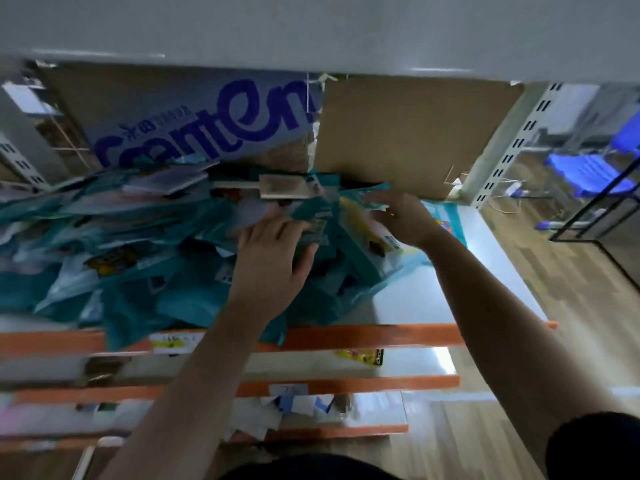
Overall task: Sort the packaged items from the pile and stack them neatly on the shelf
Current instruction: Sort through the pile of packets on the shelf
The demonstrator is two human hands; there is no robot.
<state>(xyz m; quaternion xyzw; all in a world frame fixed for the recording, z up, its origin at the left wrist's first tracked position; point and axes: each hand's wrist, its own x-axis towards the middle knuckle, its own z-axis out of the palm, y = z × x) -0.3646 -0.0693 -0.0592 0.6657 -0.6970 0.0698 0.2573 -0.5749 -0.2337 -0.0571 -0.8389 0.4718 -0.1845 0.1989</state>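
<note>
A loose pile of teal packaged items (131, 271) covers the left and middle of the white shelf (460, 271) with an orange front edge. My left hand (273, 251) lies on the pile's right part, fingers curled on a teal packet (313, 216). My right hand (401, 216) reaches in from the right, its fingers pinching the edge of another teal packet (367, 197) at the back of the pile. The picture is blurred, so the exact grip is hard to read.
Cardboard boxes (408, 133), one with blue lettering (207, 126), stand at the shelf's back. Another shelf board (311, 29) hangs overhead. Lower shelves (398, 367) hold a few small packets. A blue chair (588, 171) and wooden floor lie to the right.
</note>
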